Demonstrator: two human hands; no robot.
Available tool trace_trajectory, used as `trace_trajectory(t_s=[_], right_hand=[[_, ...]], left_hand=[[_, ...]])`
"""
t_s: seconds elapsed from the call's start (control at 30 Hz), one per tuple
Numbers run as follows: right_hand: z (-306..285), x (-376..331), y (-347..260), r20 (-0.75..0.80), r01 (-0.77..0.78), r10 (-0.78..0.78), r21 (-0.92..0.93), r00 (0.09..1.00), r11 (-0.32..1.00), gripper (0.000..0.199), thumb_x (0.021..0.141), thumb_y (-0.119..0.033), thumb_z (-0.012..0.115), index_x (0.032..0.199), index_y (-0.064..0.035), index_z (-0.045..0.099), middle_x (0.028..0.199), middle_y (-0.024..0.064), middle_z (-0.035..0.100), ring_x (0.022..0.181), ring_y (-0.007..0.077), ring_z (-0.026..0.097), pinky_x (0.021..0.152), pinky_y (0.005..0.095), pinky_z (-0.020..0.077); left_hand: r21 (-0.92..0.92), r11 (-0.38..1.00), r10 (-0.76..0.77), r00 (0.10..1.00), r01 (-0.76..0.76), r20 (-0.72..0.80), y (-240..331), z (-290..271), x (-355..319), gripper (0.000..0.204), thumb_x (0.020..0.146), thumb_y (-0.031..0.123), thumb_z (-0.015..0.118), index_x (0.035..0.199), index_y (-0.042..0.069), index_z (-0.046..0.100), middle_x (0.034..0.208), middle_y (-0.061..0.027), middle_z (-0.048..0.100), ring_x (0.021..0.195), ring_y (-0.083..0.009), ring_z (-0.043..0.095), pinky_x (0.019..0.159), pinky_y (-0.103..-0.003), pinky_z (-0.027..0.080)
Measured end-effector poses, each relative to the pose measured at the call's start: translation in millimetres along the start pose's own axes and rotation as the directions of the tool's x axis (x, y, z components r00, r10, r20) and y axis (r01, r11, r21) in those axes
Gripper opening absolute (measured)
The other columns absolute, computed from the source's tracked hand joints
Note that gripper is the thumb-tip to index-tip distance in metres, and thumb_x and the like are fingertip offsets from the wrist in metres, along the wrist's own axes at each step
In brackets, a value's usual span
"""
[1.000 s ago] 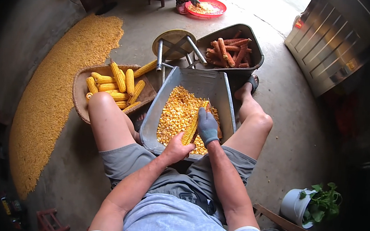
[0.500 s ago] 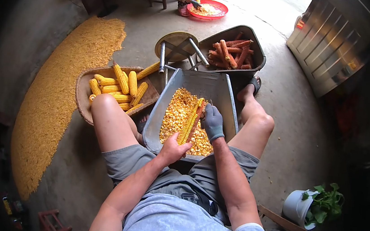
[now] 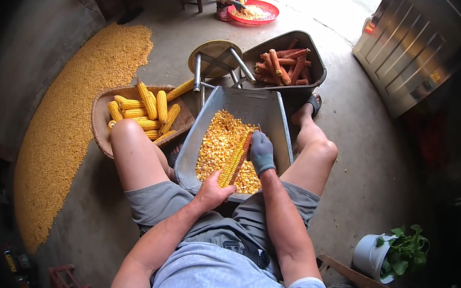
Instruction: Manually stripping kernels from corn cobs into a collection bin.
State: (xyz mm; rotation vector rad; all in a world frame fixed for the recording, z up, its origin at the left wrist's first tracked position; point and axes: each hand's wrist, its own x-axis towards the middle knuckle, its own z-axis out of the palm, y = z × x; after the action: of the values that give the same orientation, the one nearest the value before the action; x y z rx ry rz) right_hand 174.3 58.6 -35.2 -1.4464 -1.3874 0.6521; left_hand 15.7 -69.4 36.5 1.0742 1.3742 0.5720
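My bare left hand (image 3: pixel 213 191) grips the near end of a corn cob (image 3: pixel 234 164), which slants up and away over a grey plastic tub (image 3: pixel 189 150). Yellow kernels cover the cob's left side, while a reddish stripped strip runs down its right. My right hand (image 3: pixel 262 151), in a grey glove, is closed against the cob's upper right side. A thin pointed thing shows by its fingertips; what the fingers hold is mostly hidden. Loose kernels (image 3: pixel 214 142) lie in the tub between my knees.
A basket (image 3: pixel 98 121) of yellow cobs stands left, beside a long kernel heap (image 3: pixel 76 111). Beyond the tub are a tipped stool (image 3: pixel 216 52) and a dark bin (image 3: pixel 320 77) of stripped cobs. Farther off, a person works over a red basin (image 3: pixel 275 15). A potted plant (image 3: pixel 367 255) stands right.
The view has shifted slightly. My right hand has moved a little nearer to me along the cob, while my left hand keeps its grip on the near end.
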Motion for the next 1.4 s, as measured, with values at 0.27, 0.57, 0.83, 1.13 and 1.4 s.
trace_trajectory(t_s=[0.27, 0.57, 0.83, 1.13, 1.4], right_hand=[[1.3, 3.4, 1.2, 0.218, -0.457, 0.422, 0.145, 0.88, 0.878, 0.05, 0.093, -0.04, 0.046, 0.07, 0.0023, 0.059, 0.06, 0.0091, 0.057, 0.053, 0.0164, 0.057, 0.053, 0.0343, 0.0436], [6.3, -20.6, -31.7, 0.259, -0.556, 0.494, 0.442, 0.83, 0.704, 0.04, 0.09, -0.04, 0.054, 0.079, -0.002, 0.059, 0.062, 0.0056, 0.056, 0.051, 0.0139, 0.056, 0.046, 0.0292, 0.0466], [18.7, -28.0, -17.6, 0.383, -0.373, 0.416, -0.186, 0.824, 0.909, 0.069, 0.091, -0.057, 0.031, 0.085, 0.004, 0.063, 0.084, 0.0285, 0.063, 0.089, 0.0447, 0.06, 0.079, 0.0458, 0.0445], [19.1, -30.5, -11.1, 0.238, -0.253, 0.268, -0.095, 0.933, 0.963, 0.056, 0.093, -0.044, 0.031, 0.086, 0.0023, 0.063, 0.084, 0.0253, 0.064, 0.08, 0.0431, 0.061, 0.073, 0.0474, 0.0454], [17.5, -35.2, -29.4, 0.43, -0.424, 0.445, -0.15, 0.785, 0.893, 0.066, 0.088, -0.057, 0.042, 0.09, 0.0051, 0.064, 0.081, 0.0261, 0.065, 0.082, 0.0383, 0.065, 0.073, 0.0435, 0.0475]], left_hand=[[0.534, 0.732, 0.586, 0.79, -0.422, -0.179, -27.2, 3.8, 10.6, 0.041, 0.076, 0.02, 0.07, 0.104, -0.004, 0.053, 0.08, -0.0131, 0.065, 0.069, -0.0203, 0.065, 0.062, -0.034, 0.053], [-0.225, 0.974, 0.022, 0.999, -0.033, -0.049, -5.9, -2.6, 10.8, 0.035, 0.078, 0.016, 0.068, 0.104, 0.0, 0.05, 0.066, -0.0044, 0.058, 0.048, -0.0118, 0.055, 0.042, -0.026, 0.043], [0.432, 0.809, 0.514, 0.836, -0.399, -0.19, -24.9, 5.9, 23.3, 0.083, 0.071, 0.016, 0.069, 0.138, -0.008, 0.026, 0.101, -0.017, 0.062, 0.085, -0.0241, 0.064, 0.075, -0.03, 0.052], [-0.327, 0.936, 0.146, 0.989, -0.13, 0.027, 2.5, 6.5, 7.5, 0.074, 0.08, 0.006, 0.063, 0.14, 0.002, 0.021, 0.07, -0.0045, 0.052, 0.047, -0.0108, 0.05, 0.038, -0.024, 0.038], [0.018, 0.945, 0.325, 0.937, -0.326, -0.128, -32.7, 7.1, 27.4, 0.087, 0.075, 0.002, 0.062, 0.146, 0.003, 0.012, 0.075, -0.0033, 0.052, 0.049, -0.0099, 0.049, 0.038, -0.024, 0.037]])
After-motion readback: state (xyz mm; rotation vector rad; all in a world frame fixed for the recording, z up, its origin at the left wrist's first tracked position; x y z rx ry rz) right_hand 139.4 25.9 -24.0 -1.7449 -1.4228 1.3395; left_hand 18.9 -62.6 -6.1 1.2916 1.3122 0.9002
